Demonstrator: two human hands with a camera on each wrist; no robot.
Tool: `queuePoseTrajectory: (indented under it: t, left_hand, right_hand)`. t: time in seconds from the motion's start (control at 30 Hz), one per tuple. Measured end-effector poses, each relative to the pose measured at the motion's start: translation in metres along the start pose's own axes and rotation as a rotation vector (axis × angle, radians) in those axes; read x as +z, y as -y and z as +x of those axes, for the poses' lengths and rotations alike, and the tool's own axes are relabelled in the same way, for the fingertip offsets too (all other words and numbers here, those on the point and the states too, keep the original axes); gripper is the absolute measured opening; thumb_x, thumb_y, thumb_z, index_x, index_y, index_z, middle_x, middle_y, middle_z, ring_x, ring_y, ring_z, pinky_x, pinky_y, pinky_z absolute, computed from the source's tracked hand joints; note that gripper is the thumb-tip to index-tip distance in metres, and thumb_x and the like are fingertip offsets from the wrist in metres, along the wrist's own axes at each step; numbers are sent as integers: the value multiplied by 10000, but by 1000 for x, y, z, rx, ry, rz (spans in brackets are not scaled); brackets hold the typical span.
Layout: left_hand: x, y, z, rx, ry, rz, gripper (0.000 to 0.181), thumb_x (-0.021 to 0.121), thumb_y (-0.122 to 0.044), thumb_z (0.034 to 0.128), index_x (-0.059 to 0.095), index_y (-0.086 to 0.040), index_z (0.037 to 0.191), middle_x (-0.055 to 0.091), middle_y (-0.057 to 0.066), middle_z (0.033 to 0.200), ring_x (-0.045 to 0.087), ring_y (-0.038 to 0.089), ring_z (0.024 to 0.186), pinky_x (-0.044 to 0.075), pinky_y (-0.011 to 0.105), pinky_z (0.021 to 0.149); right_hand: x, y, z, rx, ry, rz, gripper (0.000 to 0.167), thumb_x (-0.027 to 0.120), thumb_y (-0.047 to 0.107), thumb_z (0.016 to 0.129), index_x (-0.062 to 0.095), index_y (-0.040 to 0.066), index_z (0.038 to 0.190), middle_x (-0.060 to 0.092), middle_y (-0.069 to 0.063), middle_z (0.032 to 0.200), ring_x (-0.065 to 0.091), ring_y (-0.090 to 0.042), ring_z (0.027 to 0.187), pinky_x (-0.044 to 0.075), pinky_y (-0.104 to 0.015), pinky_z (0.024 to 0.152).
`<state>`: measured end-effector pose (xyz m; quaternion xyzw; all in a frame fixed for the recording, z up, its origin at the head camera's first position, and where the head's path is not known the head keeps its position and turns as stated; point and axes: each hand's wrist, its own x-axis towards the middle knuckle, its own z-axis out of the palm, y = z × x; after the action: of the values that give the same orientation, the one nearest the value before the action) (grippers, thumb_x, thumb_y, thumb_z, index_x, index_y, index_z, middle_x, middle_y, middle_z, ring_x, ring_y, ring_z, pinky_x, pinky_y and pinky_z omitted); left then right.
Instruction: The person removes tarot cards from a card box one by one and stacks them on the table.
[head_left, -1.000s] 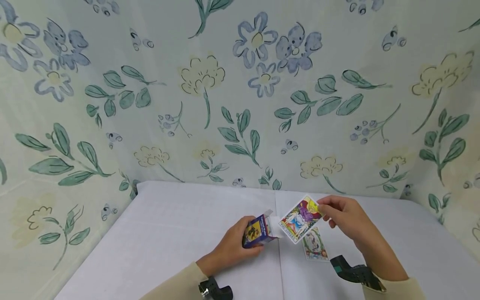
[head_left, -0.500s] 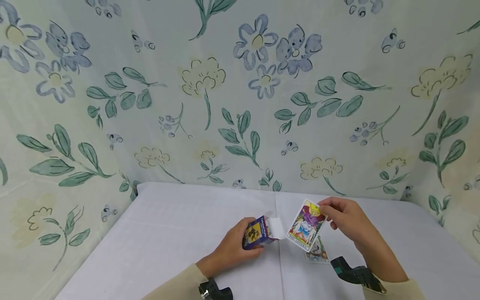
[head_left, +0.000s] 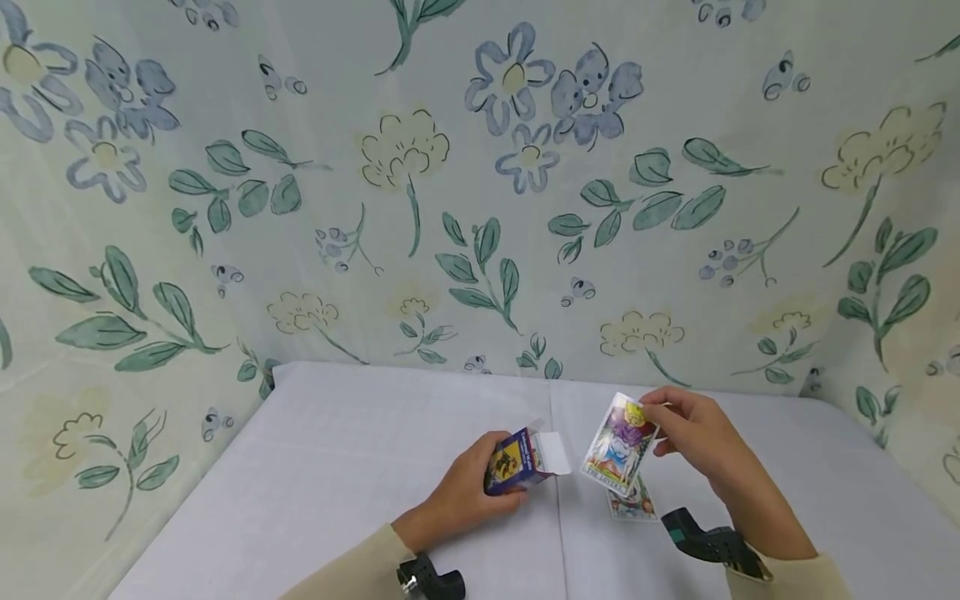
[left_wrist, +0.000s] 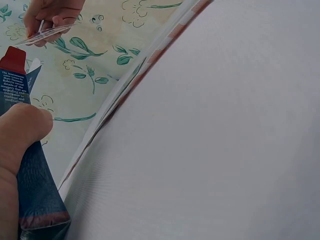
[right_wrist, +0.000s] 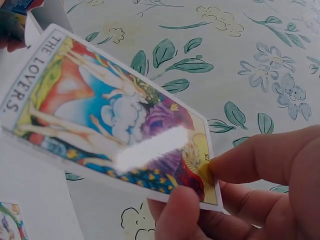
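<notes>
My left hand grips a dark blue card box, its white end flap standing open toward the right. In the left wrist view the thumb lies across the printed side of the box. Between thumb and fingers my right hand pinches one tarot card at its top end, face up and tilted above the table. "THE LOVERS" is legible on this card in the right wrist view, with glare on its glossy face. Beneath it a second tarot card lies on the table, partly covered.
A white cloth covers the table, with a crease running front to back near the middle. Floral fabric hangs behind the table and at both sides. A dark strapped device sits on the left wrist, another wrist device on the right.
The Lovers card has moved a little right, away from the box, and turned more upright, covering more of the lying card. The left hand and box have hardly moved.
</notes>
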<state>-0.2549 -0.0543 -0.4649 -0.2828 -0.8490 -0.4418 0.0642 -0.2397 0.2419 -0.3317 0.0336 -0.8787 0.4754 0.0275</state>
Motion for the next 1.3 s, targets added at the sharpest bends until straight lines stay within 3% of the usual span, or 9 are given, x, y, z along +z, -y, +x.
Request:
queuePoseTrajectory:
  t: [0.6,0.93,1.3]
  left_hand:
    - [0,2,0,16,-4,1,703,765,-369,806,389,-202,1375,531,-67,1192,521,57,1002,470,249,860]
    - [0,2,1,21,-4,-14,698,767,-364,804,389,-210,1370,527,-73,1187,521,55,998,471,244,852]
    - [-1,-1,2,13,0,-10,700,769,-364,803,389,-201,1367,526,-66,1185,521,57,994,471,242,846]
  right_hand:
    - [-2,-3,3,-13,58,-49,291,575,126,935,527,-30,1177,672,-132,980,616,-224,766,528,-291,694]
    - [-4,-9,5,14,46,-126,334,579,131,928,525,-15,1224,643,-100,905,559,-239,768,476,-324,683]
    - [-5,-20,11,58,39,-137,360,593,141,926,513,-13,1242,676,-156,1031,589,-225,826,492,-362,722]
